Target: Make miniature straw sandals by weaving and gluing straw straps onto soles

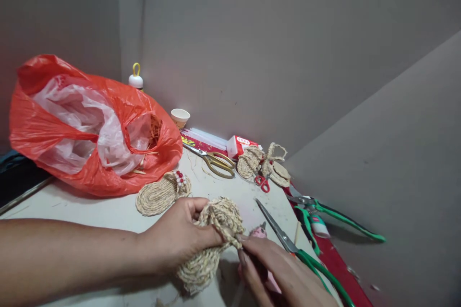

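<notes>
My left hand grips a small woven straw slipper, its thumb pressed against the braided strap. At the strap's right edge, the fingertips of my right hand pinch the braid. Partly hidden behind that hand lies a pink glue gun, nozzle pointing up and away. Just beyond my left hand rests another straw slipper, decorated with red and white beads. Green-handled scissors lie to the right of my right hand, blades pointing away from me.
A red plastic bag lined with white plastic fills the left side. Farther back are gold-handled scissors, a paper cup, glue sticks, a red-white box and more straw slippers. Green-handled pliers lie right, near the wall.
</notes>
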The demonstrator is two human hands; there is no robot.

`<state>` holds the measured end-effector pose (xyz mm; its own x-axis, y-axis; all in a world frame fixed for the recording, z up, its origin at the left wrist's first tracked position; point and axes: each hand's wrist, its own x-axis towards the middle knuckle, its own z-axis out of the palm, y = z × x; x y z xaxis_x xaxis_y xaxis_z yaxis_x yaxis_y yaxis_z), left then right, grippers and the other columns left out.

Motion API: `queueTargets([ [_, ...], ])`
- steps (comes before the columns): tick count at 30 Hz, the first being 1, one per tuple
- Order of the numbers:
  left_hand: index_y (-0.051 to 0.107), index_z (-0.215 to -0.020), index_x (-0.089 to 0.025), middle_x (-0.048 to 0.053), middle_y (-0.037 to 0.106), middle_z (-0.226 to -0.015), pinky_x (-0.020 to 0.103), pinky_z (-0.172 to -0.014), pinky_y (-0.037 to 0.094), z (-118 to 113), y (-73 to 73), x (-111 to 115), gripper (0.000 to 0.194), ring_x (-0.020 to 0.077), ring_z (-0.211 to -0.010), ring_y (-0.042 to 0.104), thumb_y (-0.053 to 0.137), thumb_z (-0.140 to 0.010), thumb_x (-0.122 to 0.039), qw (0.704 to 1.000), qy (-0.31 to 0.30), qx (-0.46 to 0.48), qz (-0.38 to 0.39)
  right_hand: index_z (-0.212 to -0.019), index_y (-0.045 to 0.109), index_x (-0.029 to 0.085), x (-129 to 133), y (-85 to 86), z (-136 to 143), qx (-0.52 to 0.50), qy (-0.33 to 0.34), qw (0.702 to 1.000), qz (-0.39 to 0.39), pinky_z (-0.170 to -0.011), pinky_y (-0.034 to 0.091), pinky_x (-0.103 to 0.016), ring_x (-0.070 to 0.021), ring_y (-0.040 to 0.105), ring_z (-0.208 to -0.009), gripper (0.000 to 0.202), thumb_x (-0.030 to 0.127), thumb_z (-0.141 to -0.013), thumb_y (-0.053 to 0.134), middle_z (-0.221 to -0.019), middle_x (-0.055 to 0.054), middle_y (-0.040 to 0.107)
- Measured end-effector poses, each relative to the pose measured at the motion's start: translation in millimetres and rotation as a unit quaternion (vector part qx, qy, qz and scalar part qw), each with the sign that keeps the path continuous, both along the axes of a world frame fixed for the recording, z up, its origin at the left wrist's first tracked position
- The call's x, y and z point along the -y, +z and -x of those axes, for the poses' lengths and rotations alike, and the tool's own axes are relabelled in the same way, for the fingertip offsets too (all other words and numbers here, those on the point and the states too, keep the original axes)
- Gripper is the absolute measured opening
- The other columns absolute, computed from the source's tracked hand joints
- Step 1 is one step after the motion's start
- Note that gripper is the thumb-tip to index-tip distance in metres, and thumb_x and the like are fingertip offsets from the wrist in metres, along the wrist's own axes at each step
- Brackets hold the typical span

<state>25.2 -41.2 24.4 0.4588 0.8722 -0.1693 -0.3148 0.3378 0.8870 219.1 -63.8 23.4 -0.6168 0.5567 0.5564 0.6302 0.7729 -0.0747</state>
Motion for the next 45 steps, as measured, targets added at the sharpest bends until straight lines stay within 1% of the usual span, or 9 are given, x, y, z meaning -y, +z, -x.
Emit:
queueTargets([
  [11,0.060,-0.075,-0.013,-0.002,0.058,-0.069,0.021,-0.062,0.037,-2,4.0,1,0.012,0.0099,-0.063,0.047,0.067,-0.065,-0.016,1.000,0.025,-0.017,0.002,-0.101,0.056,0.016,-1,-10.1,4,-0.108,0.045,0.993,-0.008,-0.060,0.055,-0.022,-0.0144,0.067,-0.061,0.020,0.005,-0.085,0.051,-0.074,-0.005,0.069],
  [15,0.058,-0.074,-0.014,-0.005,0.054,-0.063,0.019,-0.056,0.034,0,-1.1,-7,0.014,0.0084,-0.056,0.042,0.069,-0.066,-0.017,0.997,0.056,-0.050,-0.008,-0.106,0.054,0.016,-3,-12.5,2,-0.143,0.021,0.989,0.000,-0.055,0.052,-0.022,-0.0128,0.062,-0.055,0.023,0.006,-0.085,0.052,-0.075,-0.004,0.067],
  [20,0.061,-0.076,-0.013,-0.003,0.058,-0.067,0.019,-0.060,0.036,5,-12.3,-20,0.014,0.0095,-0.062,0.045,0.071,-0.067,-0.019,0.982,0.109,-0.131,-0.075,-0.087,0.055,0.021,-11,-15.4,2,-0.162,-0.035,0.984,0.072,-0.049,0.044,-0.022,-0.0115,0.056,-0.050,0.010,0.013,-0.089,0.048,-0.065,0.001,0.061],
  [23,0.061,-0.075,-0.014,-0.003,0.058,-0.067,0.020,-0.060,0.036,6,-17.3,-22,0.016,0.0096,-0.061,0.046,0.072,-0.067,-0.022,0.981,0.110,-0.143,-0.074,-0.073,0.052,0.022,-16,-17.2,5,-0.185,-0.073,0.969,0.146,-0.046,0.040,-0.021,-0.0107,0.050,-0.047,0.019,0.020,-0.091,0.045,-0.057,0.004,0.053],
  [27,0.060,-0.073,-0.014,-0.004,0.058,-0.067,0.019,-0.060,0.036,5,-21.8,-23,0.016,0.0095,-0.062,0.046,0.073,-0.067,-0.022,0.981,0.098,-0.149,-0.076,-0.058,0.033,0.024,-19,-18.1,10,-0.224,-0.113,0.941,0.227,-0.041,0.033,-0.022,-0.0104,0.037,-0.042,0.035,0.029,-0.091,0.044,-0.050,0.007,0.033],
  [29,0.061,-0.073,-0.013,-0.003,0.058,-0.068,0.020,-0.061,0.037,4,-23.4,-24,0.016,0.0100,-0.063,0.046,0.073,-0.067,-0.023,0.980,0.093,-0.157,-0.082,-0.057,0.029,0.024,-20,-17.4,10,-0.252,-0.122,0.926,0.253,-0.042,0.032,-0.022,-0.0108,0.037,-0.042,0.037,0.031,-0.090,0.044,-0.049,0.007,0.030],
  [35,0.062,-0.078,-0.013,-0.002,0.060,-0.070,0.020,-0.061,0.037,4,-25.3,-28,0.019,0.0104,-0.064,0.047,0.073,-0.069,-0.026,0.982,0.076,-0.160,-0.069,-0.064,0.045,0.023,-24,-16.4,6,-0.282,-0.134,0.909,0.278,-0.046,0.036,-0.023,-0.0141,0.046,-0.050,0.026,0.032,-0.088,0.046,-0.053,0.004,0.044],
  [42,0.063,-0.076,-0.013,-0.001,0.061,-0.070,0.020,-0.061,0.038,4,-26.8,-28,0.023,0.0106,-0.063,0.049,0.076,-0.068,-0.030,0.981,0.082,-0.168,-0.059,-0.064,0.033,0.024,-26,-16.0,6,-0.263,-0.120,0.917,0.275,-0.049,0.035,-0.025,-0.0132,0.040,-0.051,0.032,0.033,-0.094,0.034,-0.056,0.005,0.039],
  [45,0.063,-0.075,-0.014,-0.002,0.060,-0.067,0.020,-0.059,0.038,3,-23.5,-26,0.023,0.0099,-0.060,0.049,0.077,-0.067,-0.030,0.984,0.082,-0.153,-0.042,-0.060,0.027,0.024,-24,-16.6,7,-0.279,-0.109,0.909,0.290,-0.048,0.032,-0.025,-0.0120,0.035,-0.049,0.035,0.033,-0.094,0.034,-0.055,0.006,0.031],
])
